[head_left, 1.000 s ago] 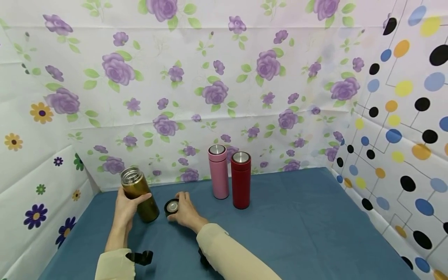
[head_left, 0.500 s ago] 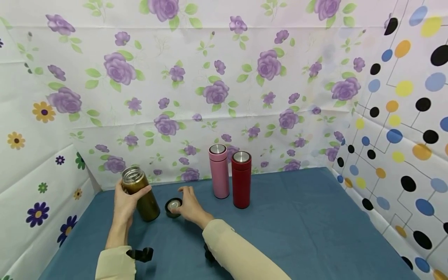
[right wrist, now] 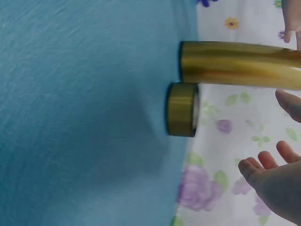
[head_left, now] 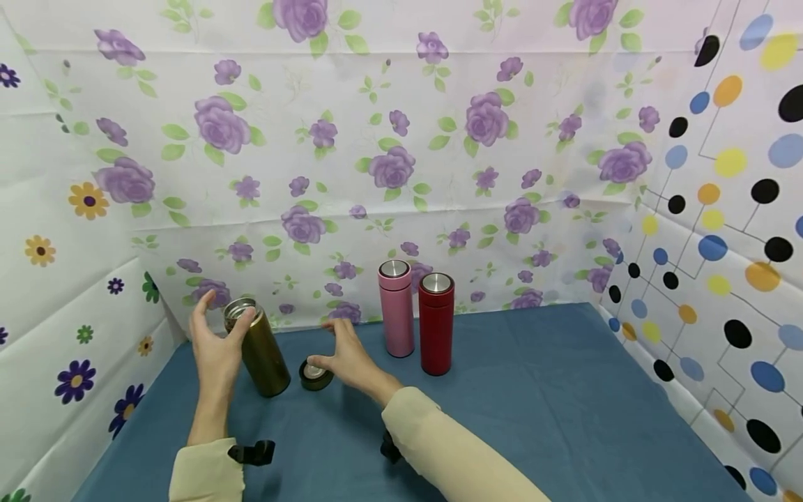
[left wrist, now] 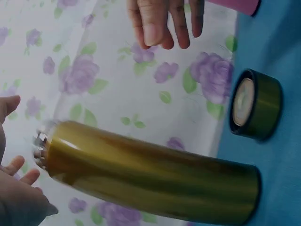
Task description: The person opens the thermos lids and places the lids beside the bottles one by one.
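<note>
A gold vacuum flask (head_left: 265,359) stands upright on the table with its steel mouth uncovered. Just left of its upper part is my left hand (head_left: 216,352), thumb and fingers spread apart. In the left wrist view a gap shows between this hand (left wrist: 21,200) and the flask's (left wrist: 155,174) neck. The flask's gold lid (head_left: 316,380) lies upside down to its right, the pale inner side facing up. My right hand (head_left: 351,359) hovers at the right of the lid with nothing in it; the right wrist view shows its fingers loosely extended, away from the lid (right wrist: 181,110).
Two closed flasks, one pink (head_left: 396,317) and one dark red (head_left: 436,331), stand side by side toward the back of the blue-covered table (head_left: 533,404). A floral cloth wall (head_left: 351,244) rises along the back edge, and a dotted cloth (head_left: 709,279) hangs at the right.
My right hand has let go of the lid, leaving it on the table, and drawn off to the right. My left hand has released the flask and spread its fingers.
</note>
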The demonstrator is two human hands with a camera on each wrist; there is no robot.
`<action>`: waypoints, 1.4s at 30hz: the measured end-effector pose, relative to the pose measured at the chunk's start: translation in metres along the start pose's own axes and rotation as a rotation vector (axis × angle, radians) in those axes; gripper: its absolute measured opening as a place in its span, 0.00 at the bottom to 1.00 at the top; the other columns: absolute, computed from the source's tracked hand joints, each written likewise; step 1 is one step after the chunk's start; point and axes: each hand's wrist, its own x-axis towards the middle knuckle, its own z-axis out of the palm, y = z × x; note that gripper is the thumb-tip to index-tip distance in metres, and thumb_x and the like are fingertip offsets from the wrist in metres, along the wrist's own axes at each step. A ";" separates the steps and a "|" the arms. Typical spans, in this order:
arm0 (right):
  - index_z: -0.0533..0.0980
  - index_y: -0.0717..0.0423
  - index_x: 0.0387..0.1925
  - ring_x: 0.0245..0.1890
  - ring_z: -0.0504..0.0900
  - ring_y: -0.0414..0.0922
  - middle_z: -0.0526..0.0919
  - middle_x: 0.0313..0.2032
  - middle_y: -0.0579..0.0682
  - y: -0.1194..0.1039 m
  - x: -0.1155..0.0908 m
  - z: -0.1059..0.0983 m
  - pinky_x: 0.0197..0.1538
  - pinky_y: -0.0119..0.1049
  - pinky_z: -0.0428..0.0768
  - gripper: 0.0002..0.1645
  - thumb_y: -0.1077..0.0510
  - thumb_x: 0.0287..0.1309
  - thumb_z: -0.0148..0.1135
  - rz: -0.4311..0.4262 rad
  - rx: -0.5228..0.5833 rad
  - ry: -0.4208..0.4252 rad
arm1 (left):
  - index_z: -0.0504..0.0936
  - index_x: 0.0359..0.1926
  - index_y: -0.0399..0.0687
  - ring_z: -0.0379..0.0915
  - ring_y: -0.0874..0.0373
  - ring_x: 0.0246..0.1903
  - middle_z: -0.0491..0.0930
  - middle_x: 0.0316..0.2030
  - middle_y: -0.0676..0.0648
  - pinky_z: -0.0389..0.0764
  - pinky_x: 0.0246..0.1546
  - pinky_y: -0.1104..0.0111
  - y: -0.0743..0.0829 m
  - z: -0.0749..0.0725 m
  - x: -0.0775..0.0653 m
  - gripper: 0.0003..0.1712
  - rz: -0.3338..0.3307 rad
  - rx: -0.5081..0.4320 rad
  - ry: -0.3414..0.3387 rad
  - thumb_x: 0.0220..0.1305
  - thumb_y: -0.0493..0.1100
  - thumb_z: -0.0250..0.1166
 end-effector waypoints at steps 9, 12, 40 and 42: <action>0.66 0.50 0.72 0.68 0.68 0.47 0.68 0.67 0.50 -0.021 -0.013 -0.022 0.69 0.47 0.71 0.36 0.50 0.69 0.70 -0.068 0.030 0.019 | 0.65 0.77 0.51 0.43 0.48 0.80 0.56 0.77 0.44 0.44 0.78 0.43 0.025 0.006 -0.003 0.41 0.172 0.023 0.042 0.69 0.50 0.71; 0.66 0.50 0.71 0.67 0.69 0.46 0.69 0.66 0.51 -0.029 -0.020 -0.032 0.71 0.43 0.70 0.34 0.51 0.69 0.69 -0.115 0.058 0.030 | 0.67 0.76 0.48 0.43 0.47 0.80 0.57 0.76 0.42 0.44 0.77 0.42 0.031 0.009 -0.005 0.38 0.211 0.010 0.033 0.69 0.46 0.71; 0.70 0.52 0.72 0.70 0.68 0.47 0.70 0.69 0.49 -0.048 -0.073 -0.113 0.73 0.54 0.68 0.31 0.55 0.71 0.67 -0.370 0.028 0.168 | 0.76 0.70 0.49 0.59 0.48 0.73 0.69 0.70 0.44 0.60 0.70 0.38 0.056 0.050 -0.027 0.26 0.363 0.001 -0.212 0.74 0.45 0.66; 0.70 0.52 0.72 0.71 0.69 0.48 0.70 0.69 0.49 -0.048 -0.078 -0.119 0.72 0.56 0.69 0.31 0.55 0.71 0.67 -0.381 0.024 0.189 | 0.76 0.70 0.49 0.58 0.47 0.74 0.69 0.71 0.44 0.59 0.71 0.38 0.057 0.053 -0.028 0.26 0.378 -0.004 -0.236 0.74 0.45 0.66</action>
